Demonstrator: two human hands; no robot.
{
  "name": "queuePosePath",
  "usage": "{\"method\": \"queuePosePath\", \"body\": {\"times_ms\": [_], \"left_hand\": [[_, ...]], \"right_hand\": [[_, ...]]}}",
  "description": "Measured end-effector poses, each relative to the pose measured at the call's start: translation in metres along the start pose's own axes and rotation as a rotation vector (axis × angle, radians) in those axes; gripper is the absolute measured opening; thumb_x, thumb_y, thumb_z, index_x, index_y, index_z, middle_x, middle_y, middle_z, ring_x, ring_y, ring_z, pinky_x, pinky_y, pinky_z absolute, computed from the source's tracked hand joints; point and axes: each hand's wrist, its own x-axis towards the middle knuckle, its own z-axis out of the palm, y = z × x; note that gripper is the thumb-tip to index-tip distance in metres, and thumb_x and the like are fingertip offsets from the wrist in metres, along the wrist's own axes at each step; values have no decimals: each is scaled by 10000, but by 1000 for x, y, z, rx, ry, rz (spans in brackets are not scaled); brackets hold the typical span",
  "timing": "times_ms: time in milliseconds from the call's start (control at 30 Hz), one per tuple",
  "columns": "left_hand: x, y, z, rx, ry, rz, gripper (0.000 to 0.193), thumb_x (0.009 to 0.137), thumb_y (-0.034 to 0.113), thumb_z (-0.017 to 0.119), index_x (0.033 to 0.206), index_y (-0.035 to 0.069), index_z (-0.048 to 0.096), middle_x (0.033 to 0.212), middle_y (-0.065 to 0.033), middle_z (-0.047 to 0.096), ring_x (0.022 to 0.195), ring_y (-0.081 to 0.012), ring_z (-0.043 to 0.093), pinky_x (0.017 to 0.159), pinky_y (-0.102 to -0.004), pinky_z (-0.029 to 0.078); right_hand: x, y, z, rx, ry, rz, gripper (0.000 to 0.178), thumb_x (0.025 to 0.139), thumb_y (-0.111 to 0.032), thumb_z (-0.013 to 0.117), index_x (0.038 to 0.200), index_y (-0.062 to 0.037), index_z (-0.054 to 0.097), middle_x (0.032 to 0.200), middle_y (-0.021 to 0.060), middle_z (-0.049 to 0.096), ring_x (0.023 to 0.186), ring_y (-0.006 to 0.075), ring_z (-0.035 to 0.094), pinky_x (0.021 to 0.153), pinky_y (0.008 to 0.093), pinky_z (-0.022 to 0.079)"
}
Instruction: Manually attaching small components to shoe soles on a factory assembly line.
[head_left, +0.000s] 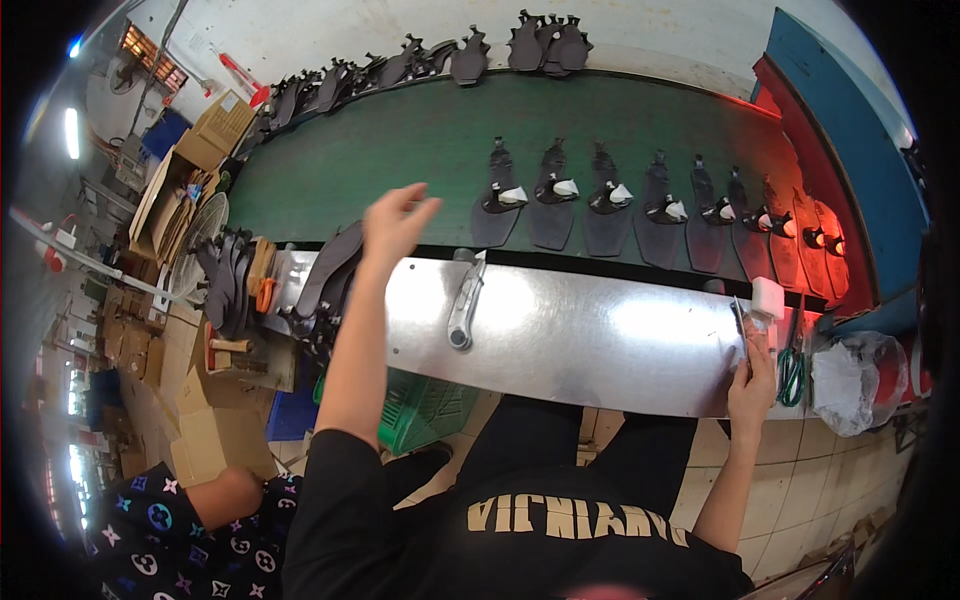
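My left hand (398, 222) is over the near left part of the green conveyor belt (370, 140), its fingers apart and nothing visible in them. Just behind the wrist lies a dark shoe sole (330, 265) at the edge of the metal table. At that table's right end my right hand (752, 385) is closed on a thin dark tool (740, 318), whose kind is unclear. A small white block (767, 297) sits beyond its fingertips. On the belt stands a row of flat dark sandal soles (550, 215) with straps and white pieces on them; those at far right glow red.
A grey utility knife (465, 305) lies on the metal table (570, 340). Green-handled scissors (791, 375) and a clear plastic bag (860, 380) are at right. More soles (230, 285) are stacked at left, above a green crate (425, 410). Another person's arm (225, 500) shows lower left.
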Motion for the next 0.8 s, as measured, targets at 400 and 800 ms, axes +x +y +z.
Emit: {"method": "queuePosePath", "body": {"times_ms": [400, 800], "left_hand": [[43, -17, 163, 407, 12, 120, 337, 852, 302, 692, 1159, 172, 642, 1060, -153, 609, 943, -348, 608, 868, -408, 488], [-80, 153, 76, -966, -559, -76, 176, 784, -25, 739, 945, 26, 689, 1085, -34, 590, 940, -112, 567, 813, -260, 466]], "right_hand": [[20, 0, 7, -107, 46, -76, 362, 817, -36, 643, 1177, -75, 643, 1203, 127, 568, 1065, 346, 529, 904, 435, 443], [-3, -107, -10, 1697, -412, 228, 220, 939, -235, 633, 983, -59, 510, 1269, 166, 573, 1181, 247, 551, 1008, 414, 433]]}}
